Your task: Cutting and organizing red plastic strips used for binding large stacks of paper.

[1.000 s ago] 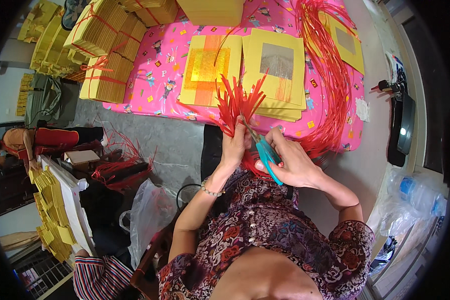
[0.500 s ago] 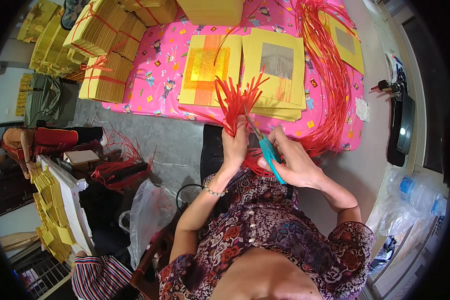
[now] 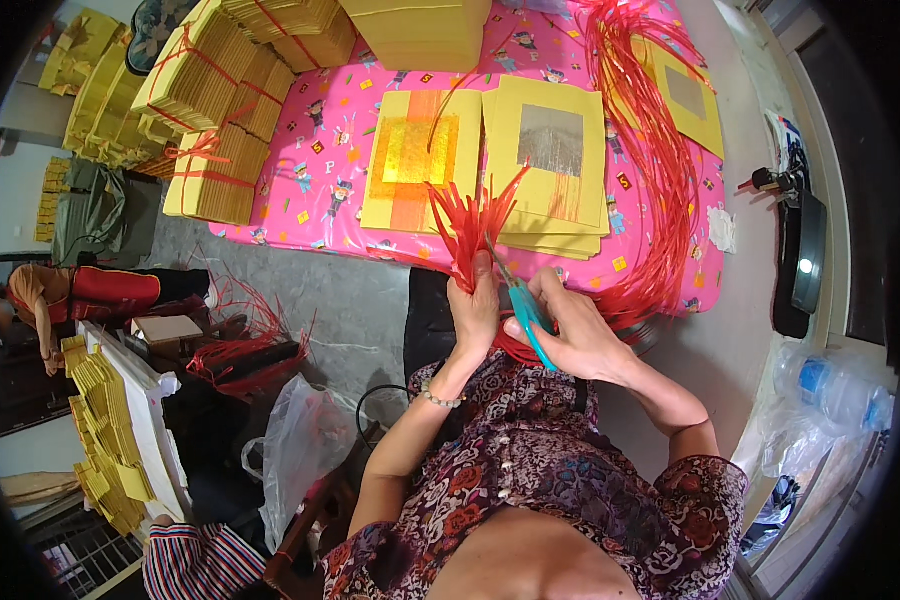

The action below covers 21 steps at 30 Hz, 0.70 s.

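My left hand (image 3: 477, 312) is closed around a bundle of red plastic strips (image 3: 466, 232), whose loose ends fan out above my thumb. In my right hand (image 3: 580, 335) is a pair of teal-handled scissors (image 3: 530, 322), with fingers wrapped about the handles. The blades point up and left against the right side of the bundle, just beside my left thumb. Whether the blades are apart is hard to make out. More red strips show below my hands, partly hidden by them.
A pink patterned table cover (image 3: 320, 215) lies ahead, with yellow paper sheets (image 3: 545, 170), tied yellow stacks (image 3: 210, 175) and long red strips (image 3: 670, 190). At left are a plastic bag (image 3: 305, 450), a co-worker (image 3: 45, 300) and a striped sleeve (image 3: 200, 560). A plastic bottle (image 3: 825, 385) is at right.
The whole scene sits slightly lower in the picture. The fan of red strip ends is narrower, and the scissors stand a little more upright. Both hands keep their holds.
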Each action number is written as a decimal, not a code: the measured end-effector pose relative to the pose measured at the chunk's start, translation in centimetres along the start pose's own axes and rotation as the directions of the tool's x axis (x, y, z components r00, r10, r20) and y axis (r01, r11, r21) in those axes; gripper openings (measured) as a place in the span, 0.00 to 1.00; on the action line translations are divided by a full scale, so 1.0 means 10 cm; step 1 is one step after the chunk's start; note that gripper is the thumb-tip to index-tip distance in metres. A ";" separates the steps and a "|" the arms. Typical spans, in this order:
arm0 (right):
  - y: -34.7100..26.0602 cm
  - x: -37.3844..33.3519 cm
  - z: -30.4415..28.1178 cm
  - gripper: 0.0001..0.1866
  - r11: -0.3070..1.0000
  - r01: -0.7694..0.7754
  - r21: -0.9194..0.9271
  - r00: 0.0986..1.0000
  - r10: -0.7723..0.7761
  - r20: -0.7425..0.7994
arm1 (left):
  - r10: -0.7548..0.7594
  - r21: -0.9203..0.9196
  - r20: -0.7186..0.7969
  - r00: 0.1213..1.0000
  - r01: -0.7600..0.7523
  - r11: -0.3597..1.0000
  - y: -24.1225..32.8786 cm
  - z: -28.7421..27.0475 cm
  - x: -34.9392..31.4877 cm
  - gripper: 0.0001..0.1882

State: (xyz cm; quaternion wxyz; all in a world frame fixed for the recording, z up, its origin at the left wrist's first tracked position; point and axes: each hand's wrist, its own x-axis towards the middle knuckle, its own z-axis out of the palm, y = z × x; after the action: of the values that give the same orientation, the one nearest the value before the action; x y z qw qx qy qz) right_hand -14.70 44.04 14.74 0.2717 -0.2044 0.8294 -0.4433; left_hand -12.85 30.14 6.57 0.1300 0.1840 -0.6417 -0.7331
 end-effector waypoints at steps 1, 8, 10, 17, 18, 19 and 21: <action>0.03 0.00 0.02 0.28 1.000 0.005 0.023 1.000 -0.005 0.005 | 0.001 0.000 0.003 1.000 -0.001 1.000 0.04 0.03 0.00 0.19; 0.02 0.02 -0.01 0.27 0.994 -0.052 0.094 0.997 0.046 0.059 | 0.004 0.023 -0.025 1.000 -0.003 1.000 0.02 0.03 0.00 0.20; 0.06 0.03 0.02 0.25 0.994 -0.046 0.104 0.998 0.043 0.038 | 0.025 0.043 -0.021 0.999 -0.024 0.999 -0.01 0.03 0.00 0.20; 0.19 0.07 0.07 0.23 0.954 -0.114 0.277 0.993 0.103 0.055 | -0.048 -0.009 -0.012 0.999 0.047 0.999 -0.05 0.02 -0.01 0.17; 0.17 0.07 0.07 0.23 0.954 -0.115 0.277 0.993 0.104 0.056 | -0.060 -0.036 0.001 0.998 0.060 0.998 -0.05 0.02 0.00 0.17; 0.12 0.06 0.06 0.23 0.983 -0.044 0.178 0.999 0.042 0.013 | -0.061 -0.036 0.000 0.998 0.061 0.997 -0.05 0.01 0.01 0.17; 0.11 0.06 0.08 0.24 0.997 0.025 0.076 1.000 -0.024 -0.021 | -0.135 -0.070 0.022 0.991 0.136 0.988 -0.07 -0.02 0.02 0.16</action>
State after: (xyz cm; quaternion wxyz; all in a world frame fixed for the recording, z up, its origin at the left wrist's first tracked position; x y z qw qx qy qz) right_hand -14.75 43.81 13.30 0.2656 -0.1995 0.8120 -0.4799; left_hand -12.95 30.00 5.79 0.0808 0.2161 -0.6023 -0.7642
